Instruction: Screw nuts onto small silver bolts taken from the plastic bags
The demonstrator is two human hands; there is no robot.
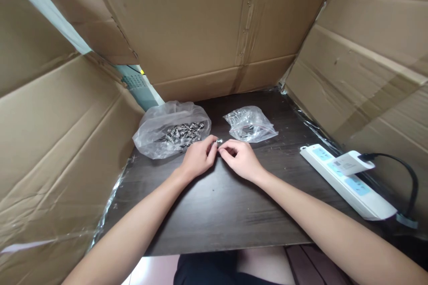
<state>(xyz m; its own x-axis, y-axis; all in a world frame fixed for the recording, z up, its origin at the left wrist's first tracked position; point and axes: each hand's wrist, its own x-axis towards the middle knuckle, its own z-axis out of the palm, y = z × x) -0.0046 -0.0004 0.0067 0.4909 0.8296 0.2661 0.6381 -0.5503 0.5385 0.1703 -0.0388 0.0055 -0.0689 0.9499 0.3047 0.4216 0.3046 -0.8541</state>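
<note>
Over the middle of the dark table, my left hand pinches a small shiny metal part between thumb and fingers. Its exact kind is too small to tell. My right hand is closed in a pinch right beside it, fingertips close to the left ones; what they grip, if anything, is hidden. Behind my left hand lies an opened clear plastic bag with many small metal fittings in it. Beyond my right hand sits a smaller zip bag, also holding small metal pieces.
Cardboard walls enclose the table at the back and both sides. A white power strip with a plugged-in white adapter and black cable lies at the right. The table's front edge is above my lap.
</note>
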